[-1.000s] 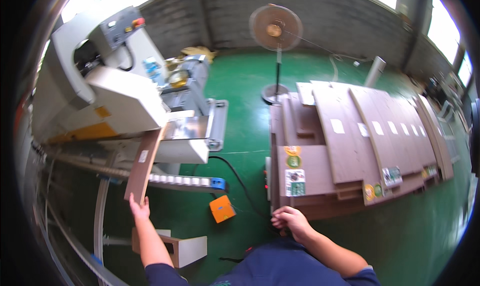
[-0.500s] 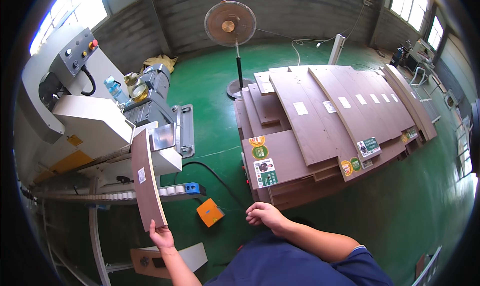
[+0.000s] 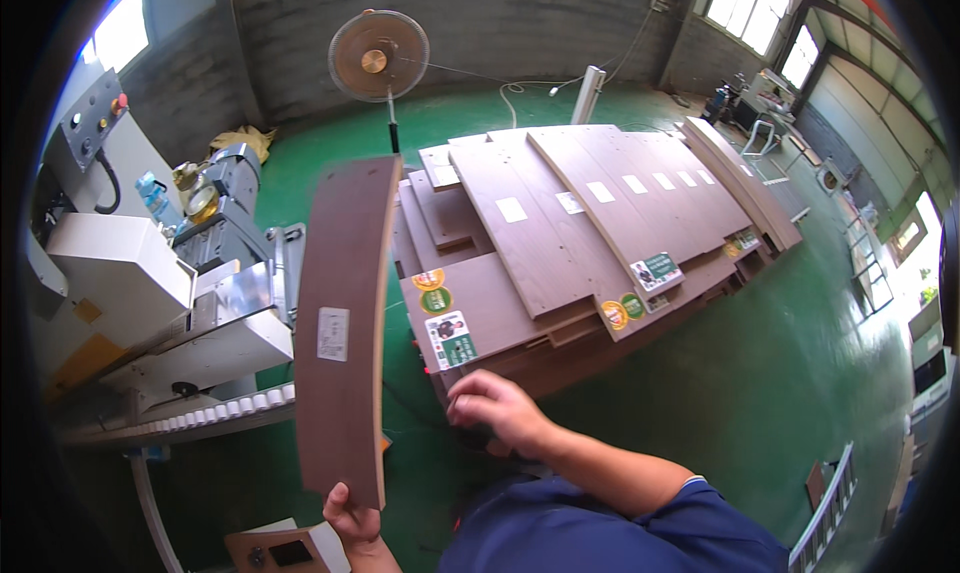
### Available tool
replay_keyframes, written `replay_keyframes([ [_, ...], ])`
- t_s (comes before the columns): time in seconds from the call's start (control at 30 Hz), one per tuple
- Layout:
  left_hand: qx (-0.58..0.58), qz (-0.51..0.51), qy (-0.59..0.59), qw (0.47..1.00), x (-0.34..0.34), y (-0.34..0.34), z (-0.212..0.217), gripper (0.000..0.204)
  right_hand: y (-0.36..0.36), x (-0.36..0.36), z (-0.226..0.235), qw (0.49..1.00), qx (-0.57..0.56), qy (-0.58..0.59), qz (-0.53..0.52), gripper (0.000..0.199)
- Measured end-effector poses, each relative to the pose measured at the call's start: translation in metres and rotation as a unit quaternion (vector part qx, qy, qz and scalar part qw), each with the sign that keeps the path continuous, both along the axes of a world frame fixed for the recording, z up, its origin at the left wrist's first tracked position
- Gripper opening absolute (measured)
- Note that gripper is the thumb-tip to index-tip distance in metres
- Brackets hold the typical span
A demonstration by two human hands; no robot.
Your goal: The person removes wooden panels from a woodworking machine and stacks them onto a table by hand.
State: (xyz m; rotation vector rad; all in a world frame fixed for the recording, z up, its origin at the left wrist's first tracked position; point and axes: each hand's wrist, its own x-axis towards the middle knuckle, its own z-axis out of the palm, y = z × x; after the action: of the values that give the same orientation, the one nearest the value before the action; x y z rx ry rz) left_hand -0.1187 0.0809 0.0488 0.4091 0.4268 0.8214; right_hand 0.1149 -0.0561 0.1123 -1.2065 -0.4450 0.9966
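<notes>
My left hand (image 3: 352, 516) grips the lower end of a brown wood-grain board (image 3: 345, 253), which stands up lengthwise in front of me. The board has a pale edge on its right side and a white label on its face. My right hand (image 3: 503, 413) is empty, its fingers half bent and loosely apart, just short of the near corner of the stack. That stack of brown boards (image 3: 620, 213) carries white labels and several coloured stickers. Its lower layers stick out unevenly.
A white and grey machine (image 3: 120, 263) with a control panel and a row of white rollers (image 3: 225, 410) stands at left. Beyond the stack is a standing fan (image 3: 376, 61). A box-like piece (image 3: 285, 548) lies low at left. A metal rack (image 3: 825, 513) is at lower right.
The board has come away from beside the machine, nearer and to the right, in my left hand. My view has turned right. My right hand's fingers have loosened somewhat.
</notes>
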Motion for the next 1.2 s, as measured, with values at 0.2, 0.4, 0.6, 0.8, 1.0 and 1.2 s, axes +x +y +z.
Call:
replay_keyframes([
  [0.2,-0.037,-0.126,-0.085,0.988,0.035,-0.039,0.026,0.071,-0.076,0.120,0.063,0.972,0.185,0.065,-0.132,0.046],
  [0.4,0.040,-0.207,-0.006,0.978,0.085,-0.070,0.033,0.070,-0.189,0.185,0.057,0.918,0.333,-0.023,-0.213,0.051],
  [0.6,0.104,-0.270,0.042,0.956,0.193,-0.117,0.053,0.066,-0.385,0.260,-0.001,0.916,0.321,0.043,-0.235,0.038],
  [0.8,0.163,-0.325,0.033,0.931,0.356,-0.226,0.104,0.060,-0.496,0.313,0.017,0.925,0.252,0.059,-0.278,0.046],
  [1.0,0.076,-0.356,-0.063,0.929,0.489,-0.277,0.113,0.041,-0.586,0.329,-0.010,0.804,0.349,0.076,-0.476,0.044],
  [1.2,0.147,-0.446,0.025,0.882,0.538,-0.337,0.085,0.038,-0.648,0.336,0.010,0.744,0.367,-0.033,-0.558,0.044],
])
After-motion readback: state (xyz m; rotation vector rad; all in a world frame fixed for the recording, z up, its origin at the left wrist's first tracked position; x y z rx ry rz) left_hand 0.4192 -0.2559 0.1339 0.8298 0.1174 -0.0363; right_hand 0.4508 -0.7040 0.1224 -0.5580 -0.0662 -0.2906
